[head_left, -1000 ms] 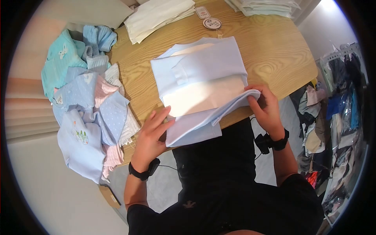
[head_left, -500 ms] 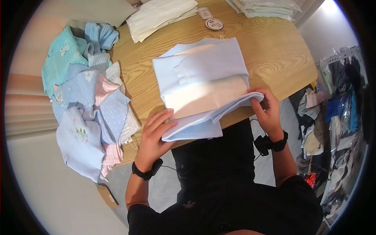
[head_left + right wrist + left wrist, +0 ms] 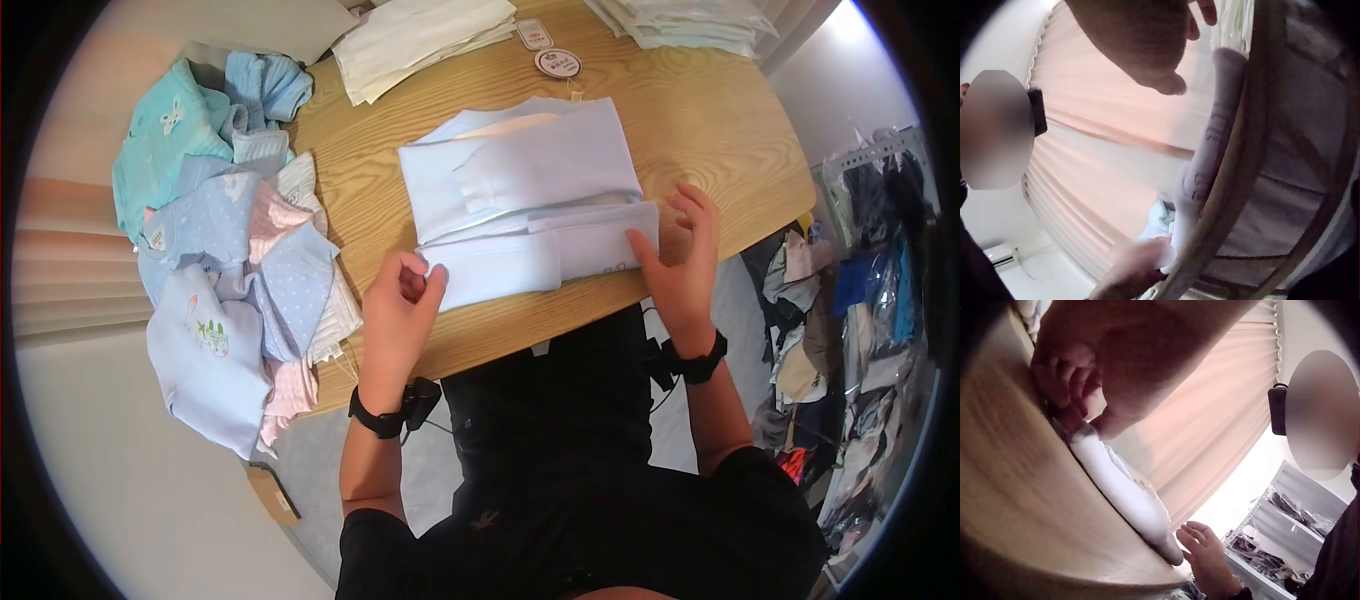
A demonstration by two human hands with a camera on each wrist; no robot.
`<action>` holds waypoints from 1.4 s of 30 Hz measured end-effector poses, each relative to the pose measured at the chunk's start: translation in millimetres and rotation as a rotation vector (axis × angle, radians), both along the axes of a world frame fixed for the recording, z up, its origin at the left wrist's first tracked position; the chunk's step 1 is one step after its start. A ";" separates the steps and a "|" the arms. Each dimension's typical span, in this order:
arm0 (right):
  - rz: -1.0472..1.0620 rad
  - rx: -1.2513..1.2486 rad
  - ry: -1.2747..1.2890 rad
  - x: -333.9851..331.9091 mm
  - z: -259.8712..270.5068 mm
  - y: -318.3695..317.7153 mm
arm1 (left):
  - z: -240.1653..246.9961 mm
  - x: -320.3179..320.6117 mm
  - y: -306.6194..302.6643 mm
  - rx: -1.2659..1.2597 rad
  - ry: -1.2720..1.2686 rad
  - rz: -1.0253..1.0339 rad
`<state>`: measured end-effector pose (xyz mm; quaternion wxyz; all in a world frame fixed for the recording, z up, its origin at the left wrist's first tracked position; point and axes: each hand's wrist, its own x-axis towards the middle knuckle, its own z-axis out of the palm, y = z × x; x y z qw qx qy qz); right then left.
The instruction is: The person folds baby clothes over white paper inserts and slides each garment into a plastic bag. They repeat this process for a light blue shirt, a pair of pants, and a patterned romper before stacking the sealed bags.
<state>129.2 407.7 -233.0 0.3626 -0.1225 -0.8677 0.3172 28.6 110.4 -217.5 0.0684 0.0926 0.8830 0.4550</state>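
A light blue long-sleeved top (image 3: 540, 165) lies folded on the wooden table in the head view. One cuffed sleeve crosses its upper half, and the lower part is folded up over the middle. At the near left corner, my left hand (image 3: 398, 310) has curled fingers and pinches the cloth edge; the left wrist view shows those fingertips on the end of the folded top (image 3: 1119, 494). My right hand (image 3: 683, 265) is beside the right end, fingers spread and raised, thumb right at the cloth edge. Dark print shows on the fold's front in the right wrist view.
Paper tags (image 3: 557, 64) lie beyond the top. A heap of children's clothes (image 3: 210, 250) covers the table's left side. White sheets (image 3: 425, 45) and plastic-wrapped packs (image 3: 690, 25) are at the back. A rack of bagged clothes (image 3: 870, 300) stands at the right.
The lower flap has been folded up over the cream area, away from the table's near edge. Both hands moved forward with it; the right hand has let go of the cloth and its fingers have spread.
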 end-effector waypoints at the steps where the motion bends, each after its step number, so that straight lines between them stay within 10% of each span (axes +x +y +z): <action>1: 0.011 0.054 0.033 4.5 -1.0 -4.9 | -2.4 -0.3 -1.0 0.001 -0.014 -0.005; 9: 0.689 0.232 -0.176 21.2 -4.3 -97.9 | 46.2 37.5 -28.8 -0.089 0.241 0.052; 12: 0.651 0.259 -0.315 17.7 0.7 -110.4 | 71.0 42.9 -81.3 -0.425 0.671 0.217; 17: 0.615 0.249 -0.204 4.4 -3.2 -115.1 | 62.1 51.0 -160.2 -0.958 0.615 0.511; 42: 0.833 -0.269 0.037 28.2 -21.7 -114.8 | 148.2 94.8 -119.7 0.308 0.923 0.701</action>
